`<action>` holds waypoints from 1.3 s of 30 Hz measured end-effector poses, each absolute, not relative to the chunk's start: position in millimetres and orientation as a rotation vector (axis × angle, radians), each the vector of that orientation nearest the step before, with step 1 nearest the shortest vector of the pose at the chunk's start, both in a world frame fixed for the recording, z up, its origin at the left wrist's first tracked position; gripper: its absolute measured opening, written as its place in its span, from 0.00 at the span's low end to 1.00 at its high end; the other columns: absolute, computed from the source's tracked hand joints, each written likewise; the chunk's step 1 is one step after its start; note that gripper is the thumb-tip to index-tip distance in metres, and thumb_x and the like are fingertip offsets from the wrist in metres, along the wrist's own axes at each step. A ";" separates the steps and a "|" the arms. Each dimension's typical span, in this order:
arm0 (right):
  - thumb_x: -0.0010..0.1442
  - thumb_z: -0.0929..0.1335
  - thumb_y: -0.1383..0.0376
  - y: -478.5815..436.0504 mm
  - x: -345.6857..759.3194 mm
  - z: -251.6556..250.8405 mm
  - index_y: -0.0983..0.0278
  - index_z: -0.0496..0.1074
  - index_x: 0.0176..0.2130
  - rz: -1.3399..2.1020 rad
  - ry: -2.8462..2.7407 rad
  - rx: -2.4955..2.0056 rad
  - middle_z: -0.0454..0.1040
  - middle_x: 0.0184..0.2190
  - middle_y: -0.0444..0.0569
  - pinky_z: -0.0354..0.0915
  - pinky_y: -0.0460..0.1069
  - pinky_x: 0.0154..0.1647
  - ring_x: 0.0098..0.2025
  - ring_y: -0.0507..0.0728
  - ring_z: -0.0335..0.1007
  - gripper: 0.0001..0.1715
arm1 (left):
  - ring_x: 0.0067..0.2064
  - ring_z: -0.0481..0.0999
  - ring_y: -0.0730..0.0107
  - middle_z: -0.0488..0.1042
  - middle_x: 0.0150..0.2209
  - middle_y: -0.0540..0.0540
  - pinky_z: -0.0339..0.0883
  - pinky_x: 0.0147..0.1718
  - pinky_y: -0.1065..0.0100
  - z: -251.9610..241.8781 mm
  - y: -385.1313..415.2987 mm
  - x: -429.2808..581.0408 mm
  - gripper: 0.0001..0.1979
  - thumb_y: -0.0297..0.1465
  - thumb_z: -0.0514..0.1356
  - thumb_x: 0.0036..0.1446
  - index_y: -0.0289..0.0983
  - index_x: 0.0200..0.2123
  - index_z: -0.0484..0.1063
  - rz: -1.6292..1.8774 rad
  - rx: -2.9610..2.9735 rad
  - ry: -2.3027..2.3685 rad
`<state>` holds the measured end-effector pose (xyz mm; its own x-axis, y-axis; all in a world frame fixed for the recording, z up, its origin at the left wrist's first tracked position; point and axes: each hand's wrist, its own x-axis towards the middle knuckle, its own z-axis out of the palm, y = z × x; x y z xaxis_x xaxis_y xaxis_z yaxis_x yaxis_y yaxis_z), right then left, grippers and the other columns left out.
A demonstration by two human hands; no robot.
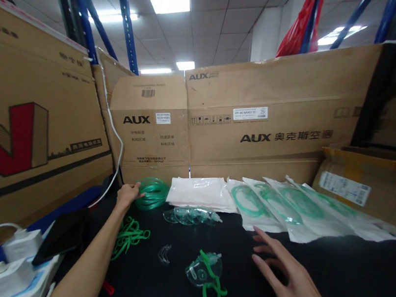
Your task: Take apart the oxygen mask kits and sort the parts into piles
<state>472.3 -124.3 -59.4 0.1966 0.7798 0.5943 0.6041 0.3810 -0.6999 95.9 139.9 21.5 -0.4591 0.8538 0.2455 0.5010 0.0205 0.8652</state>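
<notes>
At the left edge of a coil of green tubing (pixel 153 194), my left hand (pixel 128 194) pinches the tubing between its fingers. My right hand (pixel 281 264) hovers over the black table with fingers apart and nothing in it. Between my hands lies a clear oxygen mask (pixel 198 271) with a green elastic strap (pixel 212 294) attached. Several more clear masks (pixel 191 215) rest in an overlapping row behind it. A tangle of green straps (pixel 128 237) lies below my left hand, and small thin clear or metallic strips (pixel 164 253) sit to its right.
White packaging bags (pixel 203 193) are stacked at the back. Several bags with green tubing and masks inside (pixel 296 208) fan out to the right. Cardboard boxes (pixel 272 120) wall the back and left. White plugs on a power strip (pixel 19 261) and a dark flat object (pixel 60 234) stand at lower left.
</notes>
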 end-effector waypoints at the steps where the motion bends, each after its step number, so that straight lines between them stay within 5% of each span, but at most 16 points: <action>1: 0.63 0.69 0.54 -124.5 471.1 -60.6 0.57 0.71 0.60 0.186 -1.505 -1.304 0.78 0.51 0.55 0.78 0.52 0.42 0.44 0.61 0.79 0.28 | 0.50 0.76 0.58 0.73 0.53 0.41 0.74 0.46 0.54 24.4 138.9 96.3 0.17 0.36 0.61 0.65 0.36 0.54 0.70 1.338 1.424 2.015; 6: 0.65 0.68 0.57 -128.7 468.9 -61.2 0.57 0.71 0.59 0.153 -1.537 -1.314 0.78 0.50 0.54 0.76 0.52 0.45 0.43 0.59 0.79 0.24 | 0.56 0.73 0.47 0.74 0.53 0.35 0.63 0.55 0.46 42.1 125.6 99.8 0.20 0.41 0.62 0.62 0.32 0.49 0.74 1.109 1.601 2.135; 9: 0.66 0.67 0.57 -131.2 462.4 -52.1 0.59 0.75 0.55 0.208 -1.543 -1.337 0.78 0.49 0.54 0.75 0.53 0.48 0.45 0.60 0.78 0.20 | 0.60 0.69 0.39 0.76 0.52 0.30 0.59 0.58 0.49 54.8 97.4 108.4 0.24 0.44 0.57 0.63 0.31 0.51 0.75 1.108 1.810 2.035; 13: 0.69 0.65 0.58 -127.7 441.2 -32.1 0.60 0.79 0.47 0.364 -1.660 -1.315 0.80 0.46 0.53 0.72 0.54 0.53 0.48 0.61 0.77 0.16 | 0.46 0.78 0.56 0.81 0.44 0.46 0.66 0.49 0.64 65.1 28.9 130.6 0.23 0.50 0.56 0.62 0.42 0.48 0.79 0.981 2.115 1.637; 20: 0.65 0.68 0.64 -108.1 410.5 -25.8 0.58 0.77 0.52 0.454 -1.897 -1.217 0.79 0.48 0.51 0.68 0.54 0.55 0.51 0.60 0.74 0.16 | 0.40 0.76 0.65 0.79 0.44 0.49 0.66 0.40 0.70 39.1 -45.2 174.4 0.17 0.44 0.64 0.57 0.45 0.47 0.79 0.304 2.361 1.010; 27: 0.69 0.65 0.65 -87.8 404.4 -23.7 0.60 0.80 0.45 0.385 -1.901 -1.263 0.82 0.42 0.50 0.70 0.52 0.48 0.46 0.60 0.77 0.13 | 0.35 0.74 0.67 0.78 0.36 0.50 0.64 0.37 0.70 21.4 -35.9 200.2 0.08 0.34 0.59 0.63 0.42 0.38 0.78 0.649 2.436 1.000; 31: 0.68 0.63 0.70 -77.1 400.0 -11.0 0.61 0.79 0.46 0.213 -1.872 -1.209 0.81 0.41 0.52 0.71 0.53 0.48 0.44 0.60 0.78 0.15 | 0.32 0.73 0.66 0.77 0.32 0.49 0.63 0.35 0.69 26.3 -40.5 209.2 0.14 0.41 0.58 0.64 0.39 0.33 0.76 0.991 2.335 1.196; 39: 0.69 0.61 0.72 -68.8 387.5 -21.1 0.62 0.76 0.49 -0.058 -1.903 -1.156 0.79 0.45 0.56 0.74 0.56 0.50 0.47 0.62 0.78 0.18 | 0.30 0.72 0.67 0.77 0.29 0.50 0.61 0.32 0.70 17.0 -43.0 214.3 0.17 0.44 0.57 0.64 0.39 0.34 0.79 0.942 2.224 1.112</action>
<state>387.5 -68.8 -21.1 -0.1767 0.6935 0.6985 0.7347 0.5651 -0.3752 214.3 -43.0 17.0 0.4334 0.8243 0.3643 0.4955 -0.5556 0.6677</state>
